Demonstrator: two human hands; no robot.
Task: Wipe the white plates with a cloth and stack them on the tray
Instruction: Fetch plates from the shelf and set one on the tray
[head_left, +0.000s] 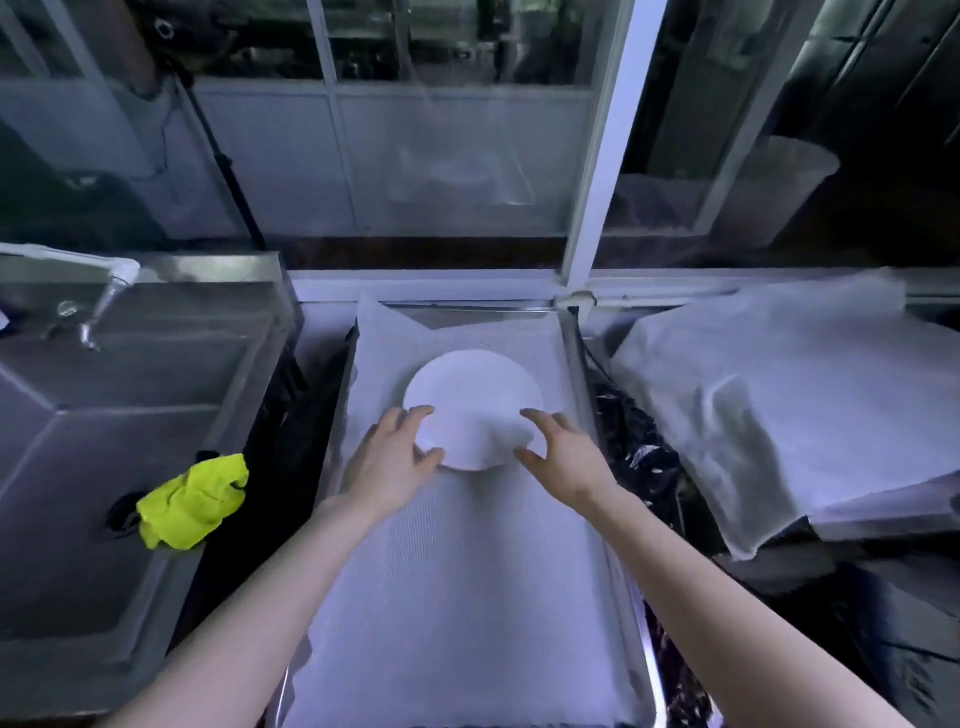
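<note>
A round white plate (470, 395) lies on the white liner of a metal tray (570, 358) in the middle of the view. My left hand (387, 462) holds the plate's near left edge, thumb and fingers curled round the rim. At the near right edge my right hand (563, 457) does the same, with its thumb and forefinger on the rim. A crumpled yellow-green cloth (192, 501) rests on the sink's edge to the left, and neither hand touches it.
A steel sink (104, 415) with a tap (98, 312) fills the left side. White sheets cover a raised surface (779, 395) on the right. A glass partition with a white frame (597, 156) stands behind the tray. Dark gaps run along both sides of the tray.
</note>
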